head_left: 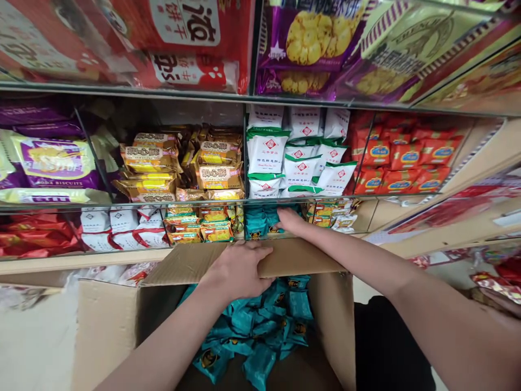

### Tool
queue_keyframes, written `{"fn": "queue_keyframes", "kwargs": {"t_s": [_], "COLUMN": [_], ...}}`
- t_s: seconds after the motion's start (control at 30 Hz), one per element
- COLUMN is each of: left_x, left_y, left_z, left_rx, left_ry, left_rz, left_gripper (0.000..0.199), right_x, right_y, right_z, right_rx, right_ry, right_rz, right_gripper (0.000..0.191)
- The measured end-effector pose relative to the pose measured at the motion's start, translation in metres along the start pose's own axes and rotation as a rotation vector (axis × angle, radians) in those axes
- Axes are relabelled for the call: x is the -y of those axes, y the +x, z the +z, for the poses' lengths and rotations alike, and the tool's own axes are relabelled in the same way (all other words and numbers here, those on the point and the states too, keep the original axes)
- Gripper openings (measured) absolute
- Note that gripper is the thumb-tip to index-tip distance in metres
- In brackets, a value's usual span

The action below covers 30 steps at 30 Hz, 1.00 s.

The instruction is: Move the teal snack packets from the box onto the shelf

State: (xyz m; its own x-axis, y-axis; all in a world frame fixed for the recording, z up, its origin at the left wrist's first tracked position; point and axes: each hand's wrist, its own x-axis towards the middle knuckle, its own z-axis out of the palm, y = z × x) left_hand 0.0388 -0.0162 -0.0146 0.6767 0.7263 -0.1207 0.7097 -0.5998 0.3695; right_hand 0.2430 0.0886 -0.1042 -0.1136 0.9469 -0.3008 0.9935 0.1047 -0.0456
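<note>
My left hand [242, 271] lies over the far flap [297, 258] of an open cardboard box [336, 320], its fingers bent over the flap's edge and its thumb on the box side. Inside the box is a loose heap of teal snack packets [256, 326]. With my right hand [290, 221] I reach into a low shelf compartment, the fingers closed at a small teal packet [273, 220]; part of the grip is hidden. More teal packets [254, 222] are stacked to the left of these fingers.
White-and-green packets [301, 163] fill the compartment above, with red packets [407, 157] to their right and brown-gold packets [220, 165] to their left. A glass shelf edge [195, 203] runs just above my right hand. Yellow-green packets [215, 222] sit left of the teal ones.
</note>
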Motion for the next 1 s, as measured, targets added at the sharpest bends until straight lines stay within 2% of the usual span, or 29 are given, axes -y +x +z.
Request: {"fn": "queue_keyframes", "kwargs": {"t_s": [0.17,0.37,0.57,0.77,0.9,1.0], "left_x": [-0.001,-0.001,-0.001,0.000,0.001,0.000], "left_y": [-0.002,-0.004,-0.006,-0.005,-0.005,-0.004], "left_z": [0.000,0.000,-0.001,-0.001,-0.002,-0.002], "left_rx": [-0.006,-0.013,-0.021,-0.028,-0.022,-0.027], "left_ry": [0.016,-0.005,-0.001,-0.013,-0.004,0.001], "left_rz": [0.010,-0.003,0.005,-0.013,-0.010,0.000], "left_gripper": [0.058,0.060,0.057,0.057,0.057,0.056], "right_x": [0.003,0.004,0.001,0.002,0.002,-0.001], "right_y": [-0.007,-0.016,-0.020,-0.016,-0.014,-0.024], "right_z": [-0.012,-0.014,-0.001,0.001,-0.009,-0.031], "right_rx": [0.027,0.125,0.219,0.197,0.236,0.228], "right_ry": [-0.015,-0.046,0.055,0.113,0.126,0.134], "right_rz": [0.016,0.091,-0.072,-0.179,-0.209,-0.194], "right_gripper": [0.054,0.040,0.021,0.026,0.016,0.014]}}
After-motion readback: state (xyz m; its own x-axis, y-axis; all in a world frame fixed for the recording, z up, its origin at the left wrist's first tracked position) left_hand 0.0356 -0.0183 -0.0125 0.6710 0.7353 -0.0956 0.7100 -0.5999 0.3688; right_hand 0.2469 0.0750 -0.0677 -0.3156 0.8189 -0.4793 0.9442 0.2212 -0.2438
